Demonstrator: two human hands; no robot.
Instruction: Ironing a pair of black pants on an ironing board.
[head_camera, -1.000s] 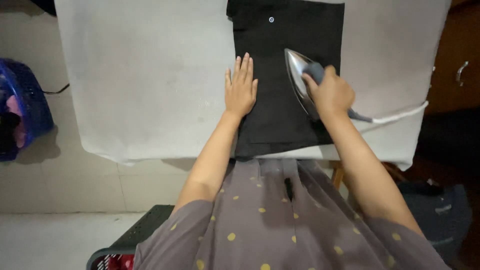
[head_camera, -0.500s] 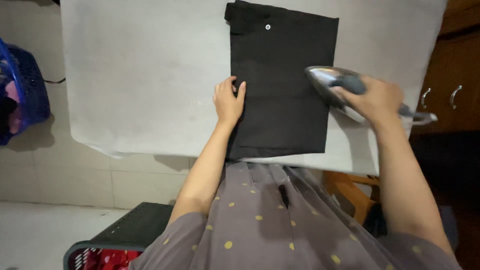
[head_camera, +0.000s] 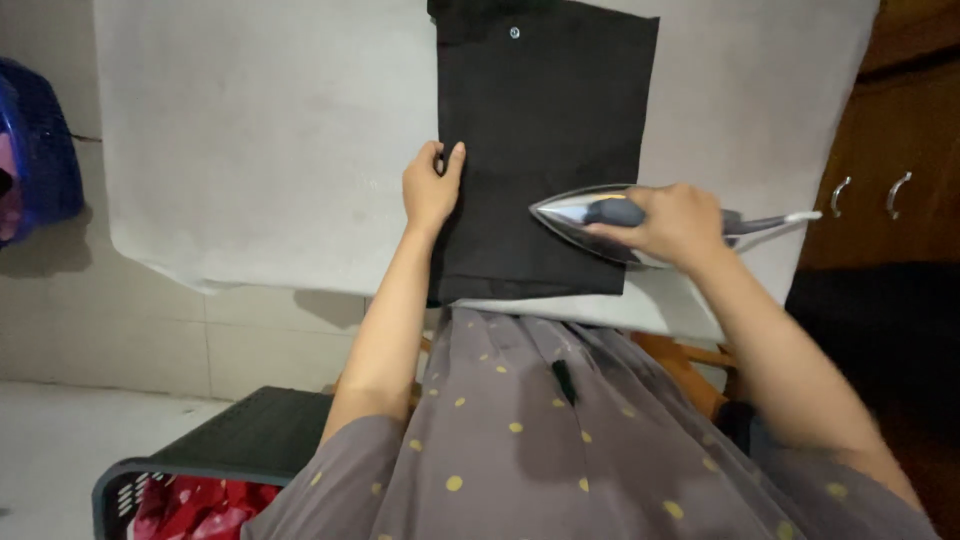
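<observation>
A white-padded desk (head_camera: 250, 150) stands over a pale tiled floor (head_camera: 100, 340), wooden cabinets (head_camera: 890, 150) at right. A blue basket (head_camera: 40, 160) holds pink cloth; a dark crate (head_camera: 230, 455) holds red fabric. On the folded black garment (head_camera: 545, 110), the left hand (head_camera: 430, 190) pinches its edge, fingers closed on the cloth, while the right hand (head_camera: 680, 225) wraps the iron (head_camera: 590, 215), which rests on the garment's lower right part.

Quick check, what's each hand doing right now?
Left hand: fingers curled on the left edge of the black garment.
Right hand: closed around the iron handle.
</observation>
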